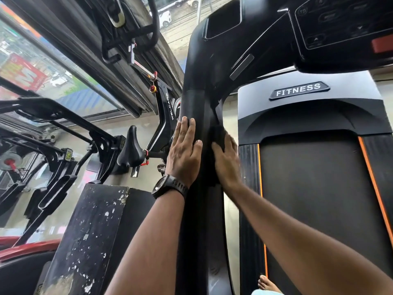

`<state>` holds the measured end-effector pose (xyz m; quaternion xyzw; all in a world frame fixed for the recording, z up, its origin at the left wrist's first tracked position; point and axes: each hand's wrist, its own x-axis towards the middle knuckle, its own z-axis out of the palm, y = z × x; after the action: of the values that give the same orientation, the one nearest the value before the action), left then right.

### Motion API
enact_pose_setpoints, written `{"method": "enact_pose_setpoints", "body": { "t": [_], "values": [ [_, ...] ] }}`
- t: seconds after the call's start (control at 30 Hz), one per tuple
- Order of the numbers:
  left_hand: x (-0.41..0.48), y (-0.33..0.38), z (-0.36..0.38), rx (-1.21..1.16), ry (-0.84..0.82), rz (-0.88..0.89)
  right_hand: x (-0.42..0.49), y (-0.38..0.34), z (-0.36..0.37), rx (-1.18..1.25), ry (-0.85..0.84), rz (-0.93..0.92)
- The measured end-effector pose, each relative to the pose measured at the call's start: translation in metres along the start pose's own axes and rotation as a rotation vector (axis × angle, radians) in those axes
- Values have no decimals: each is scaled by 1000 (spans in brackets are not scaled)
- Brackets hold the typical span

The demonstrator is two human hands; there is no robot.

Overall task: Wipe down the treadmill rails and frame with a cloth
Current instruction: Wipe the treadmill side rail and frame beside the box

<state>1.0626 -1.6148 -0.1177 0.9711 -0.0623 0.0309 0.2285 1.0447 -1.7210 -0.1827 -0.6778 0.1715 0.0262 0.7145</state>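
The treadmill's black left rail (pixel 197 107) runs down the middle of the view from the console (pixel 340 24). My left hand (pixel 184 154), with a black watch on the wrist, lies flat with fingers extended against the rail's left side. My right hand (pixel 226 160) presses a dark cloth (pixel 218 133) against the rail's right side; most of the cloth is hard to tell from the black rail. The belt (pixel 314 199) with orange edge stripes and the grey motor cover marked FITNESS (pixel 299 90) lie to the right.
A black spin bike (pixel 136 150) with a saddle stands to the left, other gym machines (pixel 53 128) beyond it by large windows. A chipped black block (pixel 89 235) sits just left of the rail. A bare foot (pixel 266 283) shows at the bottom.
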Motion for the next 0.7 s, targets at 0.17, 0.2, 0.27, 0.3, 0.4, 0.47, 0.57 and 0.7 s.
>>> {"method": "enact_pose_setpoints", "body": {
  "t": [0.17, 0.2, 0.27, 0.3, 0.4, 0.47, 0.57, 0.7],
  "values": [
    [0, 1, -2, 1, 0, -1, 5, -18, 0, 38, 32, -230],
    [0, 2, -2, 2, -1, -1, 16, -17, 0, 18, 12, -203],
    [-1, 3, -3, -1, -4, -9, 28, -7, -2, -8, -24, -61],
    [-1, 3, -3, -1, -7, -10, 26, 0, -3, -19, -42, 10],
    [-1, 4, -3, 0, -6, -7, 2, 12, -2, 41, -52, 49],
    [0, 3, -2, -2, 0, -15, -6, 5, 0, 134, -13, -35],
    [0, 3, -2, -3, 1, -8, 13, -18, 1, 60, 3, -192],
    [0, 4, -3, 0, 0, -13, 42, -6, 2, -1, -15, 46]
  ]
}}
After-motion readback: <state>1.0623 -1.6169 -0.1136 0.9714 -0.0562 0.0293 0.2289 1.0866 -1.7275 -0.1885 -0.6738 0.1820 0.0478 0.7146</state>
